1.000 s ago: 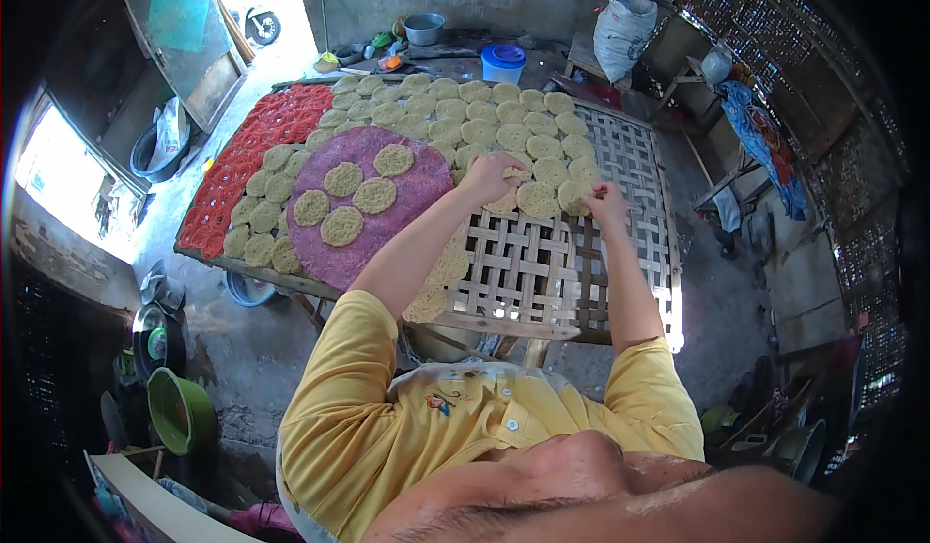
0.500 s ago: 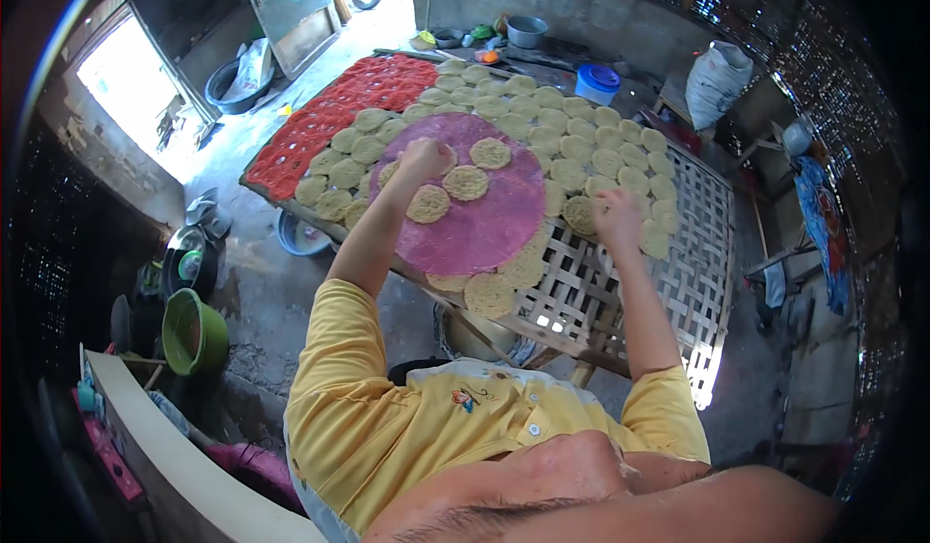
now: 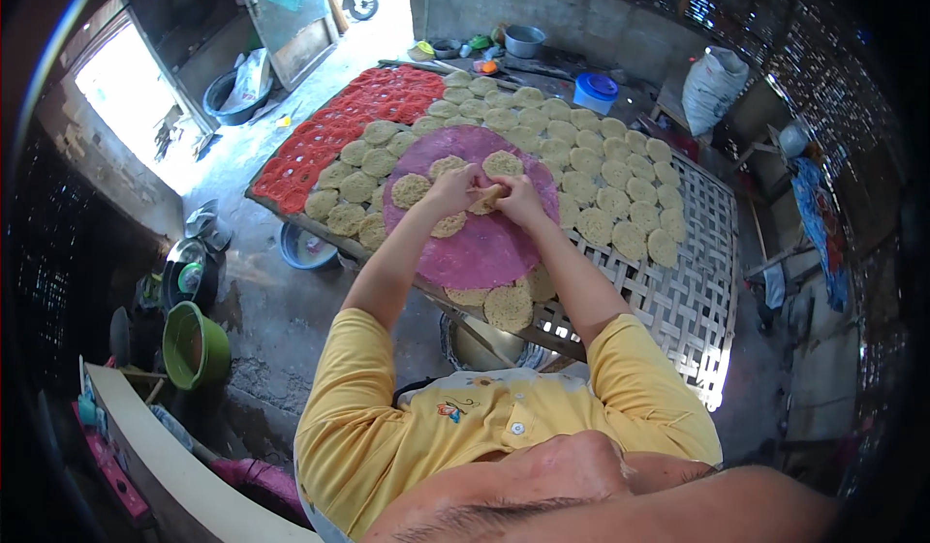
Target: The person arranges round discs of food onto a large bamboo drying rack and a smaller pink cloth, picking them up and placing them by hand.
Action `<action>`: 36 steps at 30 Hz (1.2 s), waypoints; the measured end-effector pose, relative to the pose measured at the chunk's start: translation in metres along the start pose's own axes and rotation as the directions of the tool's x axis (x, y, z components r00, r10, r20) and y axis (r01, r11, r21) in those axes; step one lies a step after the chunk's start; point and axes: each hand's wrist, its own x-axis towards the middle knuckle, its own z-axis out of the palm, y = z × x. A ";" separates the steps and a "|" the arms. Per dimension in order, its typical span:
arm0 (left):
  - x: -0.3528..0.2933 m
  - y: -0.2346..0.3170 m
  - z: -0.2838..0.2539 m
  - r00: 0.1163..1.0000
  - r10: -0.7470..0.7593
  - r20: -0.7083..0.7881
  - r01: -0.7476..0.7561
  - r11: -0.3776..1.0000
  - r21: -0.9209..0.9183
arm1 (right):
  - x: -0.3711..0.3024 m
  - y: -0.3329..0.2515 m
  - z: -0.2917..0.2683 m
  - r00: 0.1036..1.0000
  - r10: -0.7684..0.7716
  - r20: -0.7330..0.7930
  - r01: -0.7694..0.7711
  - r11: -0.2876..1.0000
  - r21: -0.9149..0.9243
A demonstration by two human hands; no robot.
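Over a round pink sheet, my left hand and my right hand come together. Both are closed on one thin, round, yellowish cracker, lifted and bent between the fingers. My fingers partly cover it. Several more crackers lie flat on the pink sheet, among them one cracker left of my left hand and one cracker just beyond my right. The sheet rests on a woven bamboo rack spread with rows of the same crackers.
Red lacy rounds fill the rack's far left part. Below its near edge stands a bucket of pale liquid. A green tub and a blue basin are on the floor at left; a blue-lidded container is beyond the rack.
My right hand has moved left from the rack's crackers to the pink sheet. My left hand has shifted right and nearer, and both now hold one cracker.
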 end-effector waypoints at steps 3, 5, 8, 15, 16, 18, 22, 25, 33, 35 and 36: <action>-0.011 0.017 -0.011 0.994 0.108 0.035 -0.105 0.991 -0.080 | -0.007 0.008 -0.013 0.986 -0.109 0.126 0.072 0.961 0.267; -0.014 0.042 -0.022 0.988 0.148 0.032 -0.142 0.980 -0.140 | -0.020 -0.017 -0.050 0.953 -0.048 0.298 -0.052 0.947 0.317; -0.004 0.068 -0.014 0.973 0.230 0.037 -0.209 0.933 -0.295 | -0.040 -0.020 -0.113 0.970 0.004 0.243 -0.105 0.908 0.405; 0.029 0.117 0.061 0.949 0.276 0.151 -0.208 0.910 -0.357 | -0.066 0.015 -0.183 0.990 -0.028 0.137 0.038 0.997 -0.069; 0.032 0.119 0.071 0.937 0.324 0.128 -0.264 0.901 -0.344 | -0.072 0.022 -0.183 0.991 -0.130 0.033 0.134 0.973 -0.187; 0.034 0.116 0.088 0.924 0.343 0.166 -0.279 0.906 -0.319 | -0.086 0.041 -0.175 0.990 -0.137 0.027 0.139 0.954 -0.264; 0.018 0.107 0.101 0.870 0.309 0.385 -0.262 0.950 -0.169 | -0.119 0.046 -0.162 0.980 -0.179 0.081 0.196 0.936 -0.294; 0.008 0.101 0.100 0.860 0.348 0.375 -0.315 0.938 -0.148 | -0.129 0.043 -0.154 0.965 -0.245 0.098 0.263 0.922 -0.284; -0.007 0.098 0.102 0.822 0.464 0.330 -0.445 0.885 -0.138 | -0.142 0.040 -0.159 0.940 -0.311 0.138 0.340 0.883 -0.324; -0.008 0.099 0.097 0.821 0.430 0.375 -0.409 0.902 -0.140 | -0.145 0.038 -0.159 0.928 -0.340 0.154 0.373 0.875 -0.311; -0.007 0.098 0.095 0.849 0.385 0.363 -0.301 0.915 -0.267 | -0.147 0.035 -0.160 0.930 -0.341 0.138 0.367 0.881 -0.297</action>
